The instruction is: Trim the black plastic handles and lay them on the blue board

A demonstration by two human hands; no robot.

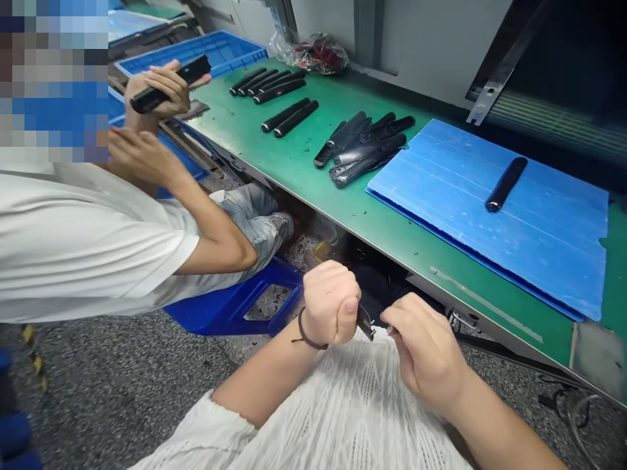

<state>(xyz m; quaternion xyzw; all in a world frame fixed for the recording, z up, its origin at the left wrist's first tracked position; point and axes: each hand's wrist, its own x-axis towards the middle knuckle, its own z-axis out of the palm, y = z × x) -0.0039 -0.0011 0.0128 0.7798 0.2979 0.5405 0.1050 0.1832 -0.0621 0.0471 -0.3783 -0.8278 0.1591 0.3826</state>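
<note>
Our left hand (330, 303) clenches a dark handle piece (364, 322), our right hand (422, 349) pinches just beside it, below the green tabletop (313, 183) with its rows of black handles (289, 116).

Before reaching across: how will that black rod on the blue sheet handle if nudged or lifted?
The black rod looks stiff, lying straight on the blue plastic sheet. Its rounded body could roll if pushed. Its sheen suggests slipperiness.

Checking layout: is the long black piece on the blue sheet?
On: the long black piece lies flat on the blue plastic sheet, inside its edges.
</note>
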